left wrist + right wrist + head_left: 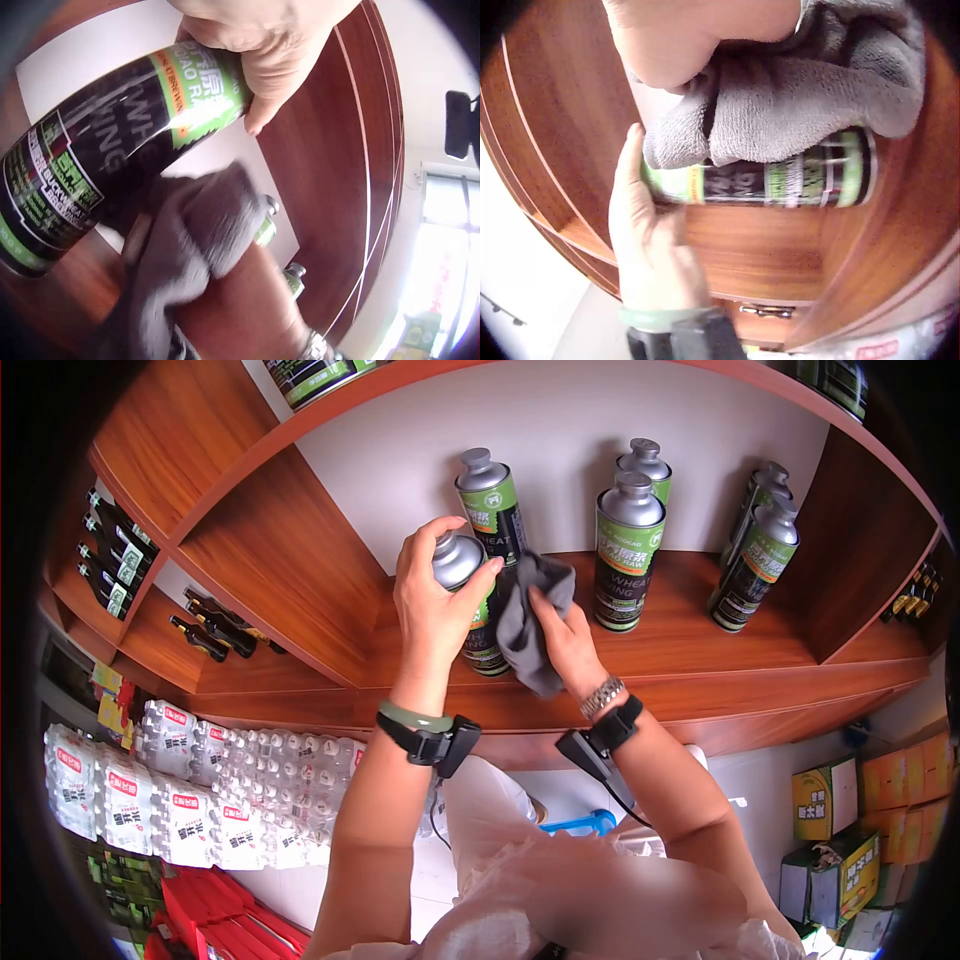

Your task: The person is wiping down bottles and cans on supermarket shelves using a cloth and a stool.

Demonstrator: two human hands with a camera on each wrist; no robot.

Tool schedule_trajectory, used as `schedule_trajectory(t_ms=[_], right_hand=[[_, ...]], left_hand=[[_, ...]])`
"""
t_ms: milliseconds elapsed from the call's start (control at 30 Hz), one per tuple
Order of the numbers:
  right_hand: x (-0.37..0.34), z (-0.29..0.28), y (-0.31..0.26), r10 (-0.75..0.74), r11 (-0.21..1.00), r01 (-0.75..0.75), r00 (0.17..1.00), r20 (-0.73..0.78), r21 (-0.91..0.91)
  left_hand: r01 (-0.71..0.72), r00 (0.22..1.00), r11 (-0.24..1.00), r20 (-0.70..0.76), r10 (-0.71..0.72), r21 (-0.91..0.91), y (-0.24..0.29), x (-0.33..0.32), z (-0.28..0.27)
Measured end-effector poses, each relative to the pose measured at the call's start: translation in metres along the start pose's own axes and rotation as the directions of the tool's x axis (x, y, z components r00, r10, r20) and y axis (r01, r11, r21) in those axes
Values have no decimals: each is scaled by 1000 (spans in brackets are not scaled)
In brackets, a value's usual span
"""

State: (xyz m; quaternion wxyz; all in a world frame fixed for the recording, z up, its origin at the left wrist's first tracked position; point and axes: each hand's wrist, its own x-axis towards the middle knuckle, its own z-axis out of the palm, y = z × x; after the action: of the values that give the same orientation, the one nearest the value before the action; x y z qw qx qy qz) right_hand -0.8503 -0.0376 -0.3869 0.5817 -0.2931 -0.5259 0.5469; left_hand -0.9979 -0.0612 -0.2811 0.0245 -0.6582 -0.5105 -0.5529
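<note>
Grasping the can [124, 139] round its upper part with the curled left hand [430, 598], clutching a gray cloth [522, 625] at its side in the right hand [574, 652]. Holding it near the front edge of the shelf [685, 618], just in front of another can [493, 510]. Seemingly partway through wiping this one, with no telling the other cans [628, 555] done from undone

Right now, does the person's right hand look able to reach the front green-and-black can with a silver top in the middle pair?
Probably yes: the right hand is near the front can, with nothing visible between them, though the grey fabric cloth it holds may hinder gripping.
</note>
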Motion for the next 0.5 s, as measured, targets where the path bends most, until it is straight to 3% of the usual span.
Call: schedule_trajectory(t_ms=[67,100,233,267,333,400,500], right_hand=[[16,21,-29,19,994,-24,999,45,110],[26,31,-33,-52,998,51,998,23,25],[51,41,-47,139,977,-151,986,91,153],[65,35,-23,212,977,-212,974,76,-12],[65,36,-5,182,983,-183,978,99,10],[78,17,79,-70,983,97,983,168,-156],[53,-1,107,69,957,-25,987,142,-288]], left_hand=[[37,999,988,26,-34,-149,-10,2,6],[58,998,974,40,-50,-220,-14,4,6],[63,985,910,175,10,-409,-25,8,-7],[36,984,908,172,40,-417,-29,10,-7],[23,980,901,187,64,-433,-33,9,-10],[-10,976,902,192,103,-432,-38,10,-10],[-68,973,909,176,152,-411,-43,12,-10]])
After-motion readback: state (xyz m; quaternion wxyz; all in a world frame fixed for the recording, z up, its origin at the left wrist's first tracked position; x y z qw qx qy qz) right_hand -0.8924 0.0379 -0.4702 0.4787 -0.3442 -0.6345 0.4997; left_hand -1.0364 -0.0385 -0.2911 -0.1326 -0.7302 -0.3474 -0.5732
